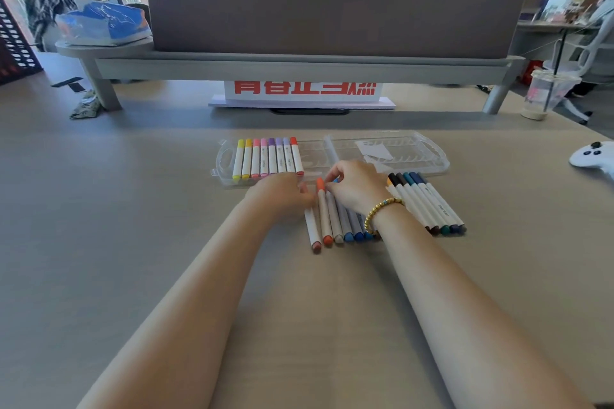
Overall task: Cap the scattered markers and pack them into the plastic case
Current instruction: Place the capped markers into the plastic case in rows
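A clear plastic case (408, 156) lies open on the desk. Its left half holds several capped markers (267, 158) in yellow, pink, purple and red. In front of it lies a row of loose markers (335, 226), capped red, orange, grey and blue at their near ends. A second loose row (428, 201) with dark caps lies to the right. My left hand (282, 194) rests curled at the far end of the leftmost loose marker. My right hand (357, 188) pinches the far end of the orange marker (323, 211). Its fingertips hide that spot.
A grey monitor riser (299, 65) spans the back of the desk, with a red-lettered white sign (304, 91) under it. A plastic drink cup (545, 95) stands back right, a white game controller (593, 156) lies at the right edge. People sit or stand at both far corners.
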The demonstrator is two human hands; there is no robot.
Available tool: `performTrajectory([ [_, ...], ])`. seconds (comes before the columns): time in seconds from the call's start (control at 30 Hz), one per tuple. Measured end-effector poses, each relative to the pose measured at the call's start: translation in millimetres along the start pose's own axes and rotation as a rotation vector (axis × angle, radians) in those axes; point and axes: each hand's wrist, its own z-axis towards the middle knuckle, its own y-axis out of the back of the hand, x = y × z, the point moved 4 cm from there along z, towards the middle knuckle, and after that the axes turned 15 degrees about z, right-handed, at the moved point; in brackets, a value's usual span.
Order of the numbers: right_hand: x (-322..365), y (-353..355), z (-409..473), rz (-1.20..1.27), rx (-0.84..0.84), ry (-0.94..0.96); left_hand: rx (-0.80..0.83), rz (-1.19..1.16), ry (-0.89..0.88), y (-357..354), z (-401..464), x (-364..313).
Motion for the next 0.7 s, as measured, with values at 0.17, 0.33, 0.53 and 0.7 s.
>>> performTrajectory([
  [0.17,4,-8,2,-0.175,0.046,0.014,0.025,-0.06,0.004,1,4,13],
  [0.33,9,-11,-3,-0.302,0.122,-0.001,0.087,-0.05,-0.007,-1,6,16],
  [0.53,19,-10,-11,-0.394,0.161,-0.026,0.108,-0.171,0.005,1,9,25],
  [0.7,22,-13,-9,-0.397,0.147,-0.019,0.179,-0.288,0.044,3,9,37],
])
